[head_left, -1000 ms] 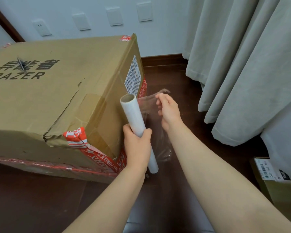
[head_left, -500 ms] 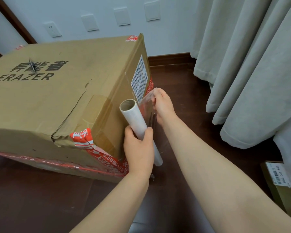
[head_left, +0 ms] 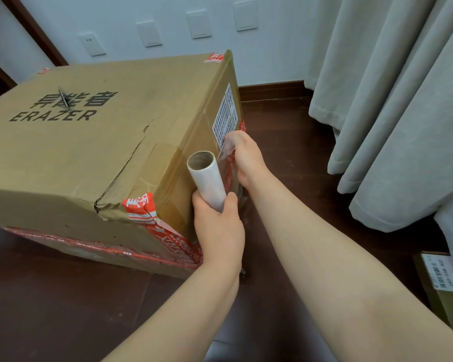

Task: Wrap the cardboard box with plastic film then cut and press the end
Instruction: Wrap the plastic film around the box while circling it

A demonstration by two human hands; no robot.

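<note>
Head view: a dark wooden floor runs to a pale wall with switch plates, grey curtains at right. The cardboard box stands on the floor. The left hand has its fingers clamped round the film roll beside the box's near right corner. The right hand pinches the plastic film against the box's right side. A smaller carton sits at the far right.

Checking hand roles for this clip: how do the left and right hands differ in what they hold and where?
The left hand is wrapped around the film roll near the box's front corner; the right hand pinches the loose film end farther back. The left grip is a full fist; the right uses fingertips. Both are beside the cardboard box's right side.
</note>
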